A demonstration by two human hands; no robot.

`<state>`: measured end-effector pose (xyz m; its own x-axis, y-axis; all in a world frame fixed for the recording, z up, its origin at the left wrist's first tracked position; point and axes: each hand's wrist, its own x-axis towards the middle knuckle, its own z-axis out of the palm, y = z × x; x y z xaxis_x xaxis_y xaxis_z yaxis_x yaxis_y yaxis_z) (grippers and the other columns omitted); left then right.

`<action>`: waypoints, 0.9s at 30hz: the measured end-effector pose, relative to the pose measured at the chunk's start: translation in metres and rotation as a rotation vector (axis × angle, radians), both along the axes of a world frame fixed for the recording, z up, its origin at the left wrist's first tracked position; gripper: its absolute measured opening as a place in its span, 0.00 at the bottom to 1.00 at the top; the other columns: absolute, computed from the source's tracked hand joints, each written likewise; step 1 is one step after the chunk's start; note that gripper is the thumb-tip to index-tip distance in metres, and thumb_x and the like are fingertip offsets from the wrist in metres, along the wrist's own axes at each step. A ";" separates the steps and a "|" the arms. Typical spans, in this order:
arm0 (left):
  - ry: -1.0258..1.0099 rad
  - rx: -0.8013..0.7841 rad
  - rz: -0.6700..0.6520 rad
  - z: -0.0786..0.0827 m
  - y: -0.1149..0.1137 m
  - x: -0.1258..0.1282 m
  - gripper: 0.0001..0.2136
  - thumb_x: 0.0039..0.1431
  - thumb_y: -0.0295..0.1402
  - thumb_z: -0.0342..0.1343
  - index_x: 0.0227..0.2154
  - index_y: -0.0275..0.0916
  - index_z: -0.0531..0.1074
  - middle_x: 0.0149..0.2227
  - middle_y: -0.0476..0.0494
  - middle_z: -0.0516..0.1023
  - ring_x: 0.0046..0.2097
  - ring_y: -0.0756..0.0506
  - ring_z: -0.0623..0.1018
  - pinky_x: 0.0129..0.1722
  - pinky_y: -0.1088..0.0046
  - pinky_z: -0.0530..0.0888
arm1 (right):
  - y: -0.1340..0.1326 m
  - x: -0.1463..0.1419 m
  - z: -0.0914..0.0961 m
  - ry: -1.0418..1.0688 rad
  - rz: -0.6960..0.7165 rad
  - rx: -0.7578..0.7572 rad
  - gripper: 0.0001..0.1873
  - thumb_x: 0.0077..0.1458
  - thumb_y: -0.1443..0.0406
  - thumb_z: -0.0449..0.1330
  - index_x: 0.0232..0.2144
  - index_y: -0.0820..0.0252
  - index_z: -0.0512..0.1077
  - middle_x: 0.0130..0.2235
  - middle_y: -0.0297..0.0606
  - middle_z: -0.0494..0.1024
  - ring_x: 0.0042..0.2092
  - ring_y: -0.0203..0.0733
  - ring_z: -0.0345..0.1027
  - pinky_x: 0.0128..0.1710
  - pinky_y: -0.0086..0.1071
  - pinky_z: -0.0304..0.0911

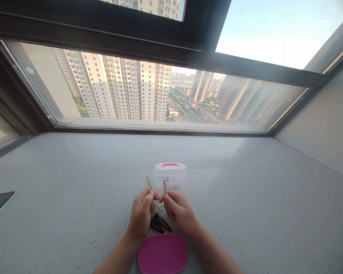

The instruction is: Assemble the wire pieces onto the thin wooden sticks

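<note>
My left hand is closed in a pinch on a slim beige hair clip that points up and away. Close beside it, my right hand pinches a similar beige hair clip, held nearly upright. The fingertips of both hands almost meet. Below them on the counter lie several black snap hair clips. Some small pale pieces, partly hidden by my left hand, sit just above the black clips. A pink oval lid or tray rests between my forearms.
Just beyond my hands stands a clear plastic box with a pink handle and a few small things inside. A dark flat object lies at the left edge. The speckled pale counter runs back to a dark-framed window.
</note>
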<state>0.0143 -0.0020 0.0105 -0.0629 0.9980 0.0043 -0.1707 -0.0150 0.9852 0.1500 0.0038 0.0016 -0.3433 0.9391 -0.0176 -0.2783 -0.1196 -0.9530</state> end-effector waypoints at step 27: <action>-0.063 -0.036 -0.132 0.008 -0.004 0.003 0.12 0.55 0.36 0.50 0.18 0.39 0.61 0.19 0.53 0.60 0.24 0.50 0.60 0.24 0.76 0.60 | -0.002 0.000 0.006 -0.153 0.047 0.134 0.24 0.56 0.48 0.56 0.25 0.65 0.70 0.20 0.29 0.57 0.23 0.30 0.44 0.22 0.27 0.42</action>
